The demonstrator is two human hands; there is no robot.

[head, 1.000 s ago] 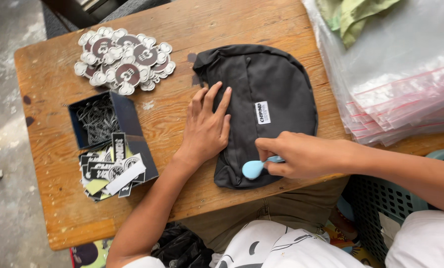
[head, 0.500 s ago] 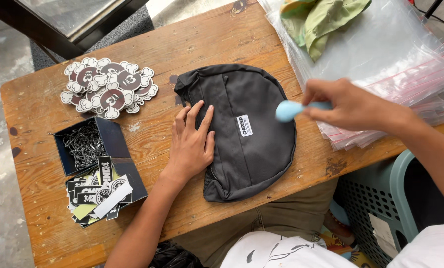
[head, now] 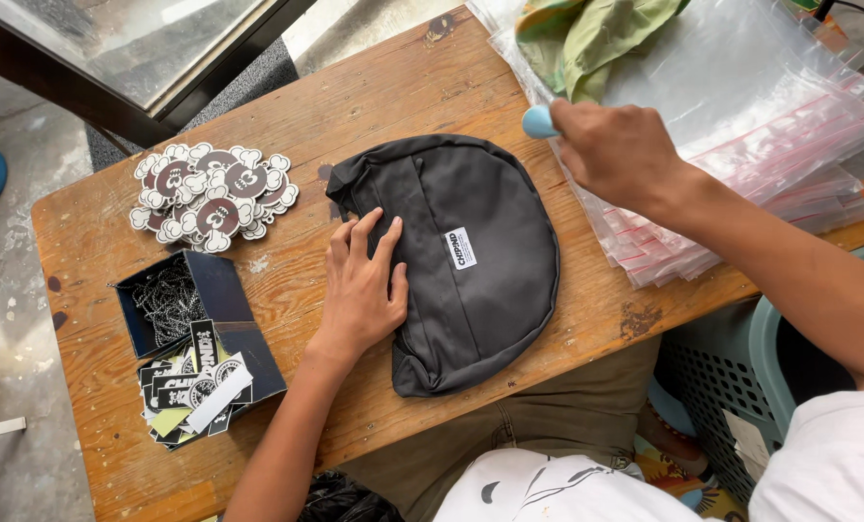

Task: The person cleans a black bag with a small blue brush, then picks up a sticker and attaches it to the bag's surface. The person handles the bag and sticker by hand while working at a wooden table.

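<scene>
- Black half-round pouch (head: 471,261) flat on the wooden table (head: 374,106), near the middle, small white label on its front.
- Left hand (head: 362,288) palm down on the left part of the pouch, fingers spread and pressed flat, gripping nothing.
- Right hand (head: 614,147) raised over the edge of the stack of clear plastic bags (head: 770,126), fingers curled shut around a small light-blue tool (head: 538,122); only the rounded blue end visible past the knuckles.
- Plastic bags with red seal strips piled on the right end of the table, just beside the pouch.
- Green cloth (head: 587,34) on top of the bags at the far edge.
- Heap of brown-and-white cut-out stickers (head: 215,193) at the far left of the table, well apart from the pouch.
- Open dark box (head: 224,300) near the left edge, metal chains (head: 166,300) inside.
- Loose black-and-white cards (head: 195,391) spilling at the near end of the box.
- Teal plastic basket (head: 732,387) below the table edge, at the right.
</scene>
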